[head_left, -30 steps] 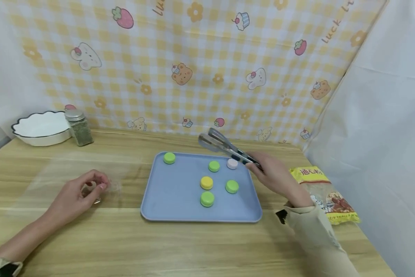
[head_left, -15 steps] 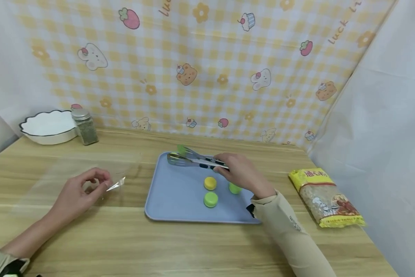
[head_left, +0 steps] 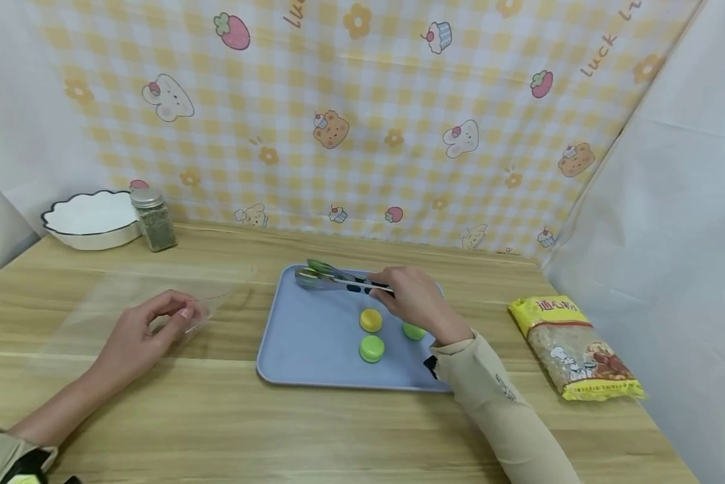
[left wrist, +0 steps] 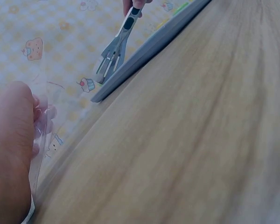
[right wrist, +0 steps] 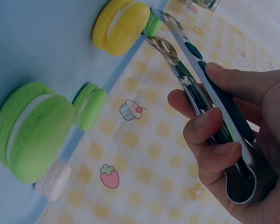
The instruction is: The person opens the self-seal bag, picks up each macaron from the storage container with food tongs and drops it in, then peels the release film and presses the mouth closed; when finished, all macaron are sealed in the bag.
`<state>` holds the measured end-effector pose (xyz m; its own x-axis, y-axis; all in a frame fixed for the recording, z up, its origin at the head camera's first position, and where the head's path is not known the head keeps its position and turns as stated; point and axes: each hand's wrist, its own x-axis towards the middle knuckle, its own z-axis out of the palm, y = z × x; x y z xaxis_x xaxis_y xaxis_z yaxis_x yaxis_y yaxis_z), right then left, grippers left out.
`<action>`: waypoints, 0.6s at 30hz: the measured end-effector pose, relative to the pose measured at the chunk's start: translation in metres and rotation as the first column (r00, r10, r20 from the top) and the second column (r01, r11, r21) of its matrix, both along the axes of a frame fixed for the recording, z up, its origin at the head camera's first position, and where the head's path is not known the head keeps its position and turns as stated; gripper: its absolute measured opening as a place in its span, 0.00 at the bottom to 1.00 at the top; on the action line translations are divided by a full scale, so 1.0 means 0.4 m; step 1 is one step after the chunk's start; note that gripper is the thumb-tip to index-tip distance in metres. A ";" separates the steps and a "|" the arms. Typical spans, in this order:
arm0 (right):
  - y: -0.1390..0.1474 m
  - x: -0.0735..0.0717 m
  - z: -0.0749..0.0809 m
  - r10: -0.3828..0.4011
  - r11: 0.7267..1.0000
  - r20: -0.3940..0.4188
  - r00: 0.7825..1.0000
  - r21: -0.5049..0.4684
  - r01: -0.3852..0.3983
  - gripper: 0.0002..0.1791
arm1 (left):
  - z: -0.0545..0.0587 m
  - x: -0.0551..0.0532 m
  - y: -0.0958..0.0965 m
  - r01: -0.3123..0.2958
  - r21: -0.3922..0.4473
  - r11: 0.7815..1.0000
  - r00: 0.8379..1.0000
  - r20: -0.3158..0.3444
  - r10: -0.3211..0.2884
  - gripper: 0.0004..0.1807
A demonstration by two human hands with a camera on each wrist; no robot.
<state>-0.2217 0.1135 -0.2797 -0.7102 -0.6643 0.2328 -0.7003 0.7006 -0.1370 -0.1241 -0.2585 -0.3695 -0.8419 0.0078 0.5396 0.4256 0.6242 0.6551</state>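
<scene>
My right hand (head_left: 413,299) grips a pair of metal tongs (head_left: 351,285) with dark grip pads, reaching over the blue tray (head_left: 314,343). At the tray's far left corner, the tong heads stand either side of a green macaron (right wrist: 153,25). A yellow macaron (head_left: 371,320) and a green one (head_left: 371,349) lie nearer the front. Under the right hand another green macaron (head_left: 413,331) is partly covered; the right wrist view also has a pale pink macaron (right wrist: 56,181). My left hand (head_left: 147,333) pinches the edge of a clear plastic bag (head_left: 105,296) on the table.
At the back left stand a white scalloped dish (head_left: 93,238) and a glass jar of dried herbs (head_left: 156,225). A yellow-ended pasta packet (head_left: 580,349) lies on the right. A checked cloth (head_left: 362,181) hangs behind the table.
The right hand has carried the tongs leftward and down from above the tray's back right to the green macaron at the far left corner. The left hand keeps pinching the plastic, which shifts slightly.
</scene>
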 end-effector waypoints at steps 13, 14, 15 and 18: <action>0.004 0.047 0.038 0.138 0.989 -0.028 0.990 -0.055 -0.139 0.16 | 0.004 0.000 0.004 0.031 0.070 0.997 0.999 0.013 -0.032 0.05; 0.001 0.054 0.042 0.160 0.985 -0.014 0.987 -0.067 -0.161 0.16 | 0.004 0.001 0.003 0.031 0.068 0.997 0.999 0.009 -0.032 0.05; -0.004 0.060 0.045 0.183 0.980 -0.002 0.983 -0.080 -0.182 0.16 | 0.005 0.002 0.003 0.031 0.068 0.997 0.999 0.006 -0.031 0.05; -0.027 0.076 0.048 0.251 0.962 0.025 0.968 -0.117 -0.246 0.16 | 0.006 0.002 0.003 0.039 0.067 0.997 0.999 -0.008 -0.038 0.05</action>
